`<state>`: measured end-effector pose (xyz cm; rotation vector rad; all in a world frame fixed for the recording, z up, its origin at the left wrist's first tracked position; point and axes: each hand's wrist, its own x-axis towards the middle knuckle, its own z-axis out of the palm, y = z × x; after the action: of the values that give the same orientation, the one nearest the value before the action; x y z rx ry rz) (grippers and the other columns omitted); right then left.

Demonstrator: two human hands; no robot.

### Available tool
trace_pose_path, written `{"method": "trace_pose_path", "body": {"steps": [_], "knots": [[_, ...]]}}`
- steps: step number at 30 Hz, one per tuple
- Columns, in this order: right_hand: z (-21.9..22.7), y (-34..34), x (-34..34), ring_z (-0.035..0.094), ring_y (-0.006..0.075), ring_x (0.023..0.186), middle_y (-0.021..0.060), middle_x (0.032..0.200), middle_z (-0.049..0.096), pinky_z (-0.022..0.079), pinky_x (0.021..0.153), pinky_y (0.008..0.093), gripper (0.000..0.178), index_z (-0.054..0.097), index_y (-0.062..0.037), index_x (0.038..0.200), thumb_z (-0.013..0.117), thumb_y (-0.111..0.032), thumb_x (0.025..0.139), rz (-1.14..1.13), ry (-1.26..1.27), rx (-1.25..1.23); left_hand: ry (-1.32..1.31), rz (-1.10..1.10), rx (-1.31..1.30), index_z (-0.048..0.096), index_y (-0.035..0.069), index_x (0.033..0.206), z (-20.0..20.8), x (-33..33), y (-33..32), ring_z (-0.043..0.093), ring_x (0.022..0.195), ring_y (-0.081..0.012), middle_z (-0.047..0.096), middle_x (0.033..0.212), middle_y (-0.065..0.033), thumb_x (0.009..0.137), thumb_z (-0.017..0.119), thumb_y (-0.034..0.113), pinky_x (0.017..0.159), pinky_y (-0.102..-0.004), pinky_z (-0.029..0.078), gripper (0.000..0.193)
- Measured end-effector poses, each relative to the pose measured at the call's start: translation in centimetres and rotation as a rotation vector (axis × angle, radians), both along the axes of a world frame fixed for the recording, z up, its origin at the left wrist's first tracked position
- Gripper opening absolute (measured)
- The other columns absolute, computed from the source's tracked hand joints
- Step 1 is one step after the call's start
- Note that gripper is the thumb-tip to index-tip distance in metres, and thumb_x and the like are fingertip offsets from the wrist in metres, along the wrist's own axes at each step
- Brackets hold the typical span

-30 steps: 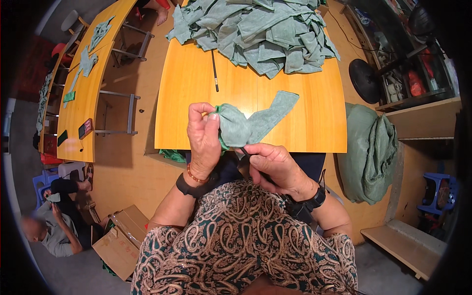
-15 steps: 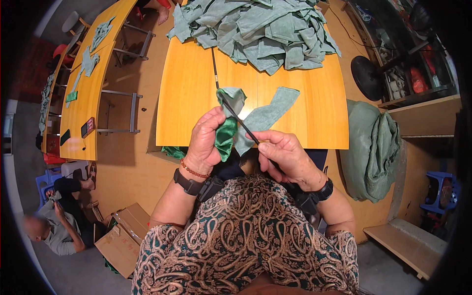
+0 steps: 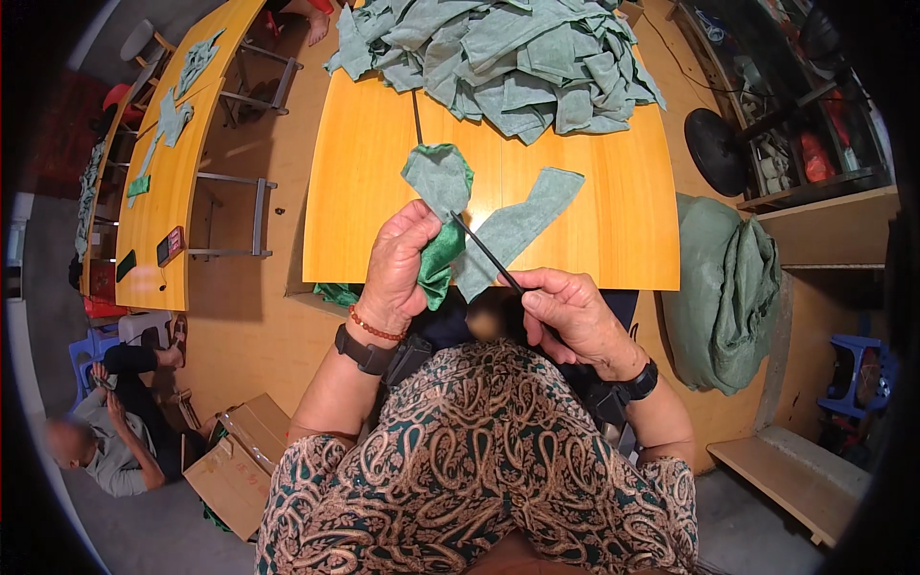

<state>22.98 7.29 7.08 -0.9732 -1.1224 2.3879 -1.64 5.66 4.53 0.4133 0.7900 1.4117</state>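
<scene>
My left hand (image 3: pixel 395 259) pinches a sewn fabric piece (image 3: pixel 437 177), pale grey-green on its upper part. A shiny bright green part (image 3: pixel 441 264) hangs below, beside my palm. My right hand (image 3: pixel 570 311) is closed on a slim black rod (image 3: pixel 491 257). Its far end meets the fabric at my left fingertips; whether the tip is inside, I cannot tell. Between my hands and just beyond lies a flat, bent strip of pale green cloth (image 3: pixel 529 216), its near end at the table's front edge. Another thin dark rod (image 3: pixel 417 117) lies on the table, partly behind the held fabric.
A large heap of pale green cloth pieces (image 3: pixel 522 72) covers the far part of the yellow table (image 3: pixel 613 240). A big green sack (image 3: pixel 724 297) stands at the right. To the left are a second table (image 3: pixel 158 206), a cardboard box (image 3: pixel 244 460) and a seated person (image 3: pixel 129 446).
My right hand has drawn the rod slightly right and back toward me. The pale upper part of the held fabric has risen and spread open above my left fingers.
</scene>
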Motion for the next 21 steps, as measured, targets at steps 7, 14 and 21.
{"method": "trace_pose_path", "body": {"steps": [7,14,21], "knots": [[0.1,0.4,0.0,0.044,0.0051,0.036,0.0047,0.064,0.061,0.033,0.032,0.0186,0.033,0.057,-0.0057,0.133,0.052,-0.014,0.101,0.051,-0.090,0.028,0.200,0.070,0.066,0.057,0.004,0.111,0.1,0.1,0.2,0.064,0.081,-0.0103,0.066,0.098,-0.0036,0.092,0.061,0.004,0.073,-0.0245,0.054,0.019],[0.2,0.2,-0.6,0.045,0.0054,0.036,0.0048,0.063,0.061,0.035,0.032,0.0190,0.035,0.056,-0.0039,0.135,0.048,-0.010,0.101,0.058,-0.160,0.092,0.524,0.042,0.154,0.053,0.006,0.101,-0.8,-0.5,-0.4,0.066,0.085,-0.0121,0.068,0.099,-0.0075,0.096,0.059,0.006,0.075,-0.0262,0.054,0.008],[0.1,-1.0,-1.8,0.045,0.0053,0.036,0.0047,0.063,0.061,0.033,0.032,0.0185,0.033,0.056,-0.0036,0.133,0.049,-0.011,0.101,-0.024,-0.067,-0.003,0.546,0.309,0.271,0.050,0.006,0.105,-1.9,1.8,-2.0,0.067,0.089,-0.0156,0.068,0.102,-0.0122,0.099,0.056,0.009,0.077,-0.0270,0.053,0.009]]}}
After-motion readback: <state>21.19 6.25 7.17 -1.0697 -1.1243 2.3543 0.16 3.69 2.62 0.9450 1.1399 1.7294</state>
